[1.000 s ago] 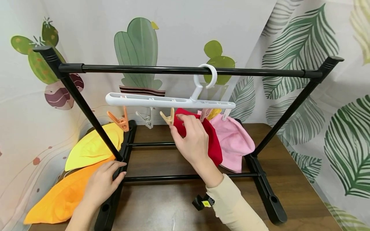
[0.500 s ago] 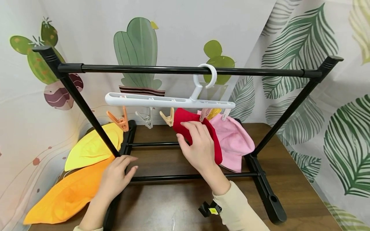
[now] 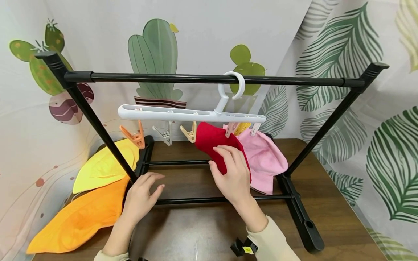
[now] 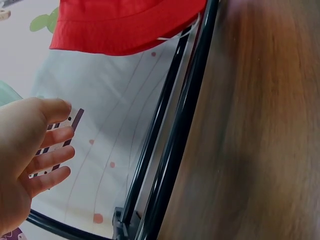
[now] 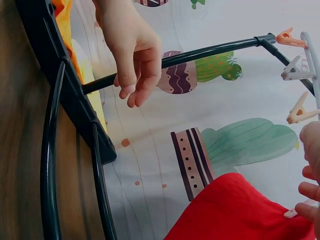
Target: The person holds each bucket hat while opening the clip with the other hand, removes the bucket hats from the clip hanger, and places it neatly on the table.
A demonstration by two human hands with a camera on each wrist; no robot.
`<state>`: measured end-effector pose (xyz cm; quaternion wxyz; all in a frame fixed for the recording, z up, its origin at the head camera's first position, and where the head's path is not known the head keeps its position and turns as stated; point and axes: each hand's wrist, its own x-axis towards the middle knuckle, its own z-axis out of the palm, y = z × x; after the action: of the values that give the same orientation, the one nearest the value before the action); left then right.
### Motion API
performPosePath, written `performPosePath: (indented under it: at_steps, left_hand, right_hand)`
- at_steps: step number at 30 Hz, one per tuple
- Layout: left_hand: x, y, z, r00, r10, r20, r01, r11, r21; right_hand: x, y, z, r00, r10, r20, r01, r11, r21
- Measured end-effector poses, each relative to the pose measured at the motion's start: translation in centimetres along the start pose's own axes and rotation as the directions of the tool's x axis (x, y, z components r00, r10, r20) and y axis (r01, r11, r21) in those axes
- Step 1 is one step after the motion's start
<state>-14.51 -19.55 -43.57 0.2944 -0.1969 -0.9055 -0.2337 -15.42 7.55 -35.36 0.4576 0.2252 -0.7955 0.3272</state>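
**Two Up, Two Down, Nothing Gripped**

Left of the left hand (image 3: 141, 195), the yellow hat (image 3: 104, 168) and orange hat (image 3: 78, 217) lie loose, borne by the tabletop (image 3: 330, 203). That hand holds nothing, fingers loosely bent, well apart from the right. Above and between the hands, the orange clip (image 3: 139, 140), white clip (image 3: 169, 136) and cream clip (image 3: 194, 132) dangle from the hanger (image 3: 183, 115), hooked over the bar (image 3: 163, 78) for support. The right hand (image 3: 234, 177), seemingly gripping nothing, is before the red hat (image 3: 209, 139); contact is unclear. Above it, the pink clip (image 3: 231, 129) apparently pinches that hat; the yellow clip (image 3: 243, 127) and pale clip (image 3: 255, 129) seem to suspend the pink hat (image 3: 262, 156), farther right. Counted: four hats, six clips, one hanger.
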Motion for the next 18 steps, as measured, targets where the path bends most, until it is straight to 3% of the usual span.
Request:
performPosePath:
  at_steps: [7,18]
  left_hand:
    - [0.4,0.5,0.7,1.0,-0.004,-0.017,0.003,0.998,-0.067]
    - [1.6,1.8,1.9,0.993,0.008,-0.117,-0.026,0.988,-0.151]
  right_hand:
    - [-1.1,0.2,-0.8,0.999,0.03,0.023,-0.03,1.0,-0.001]
    - [-2.5,1.1,-1.8,0.997,0.066,-0.052,-0.066,0.998,-0.008]
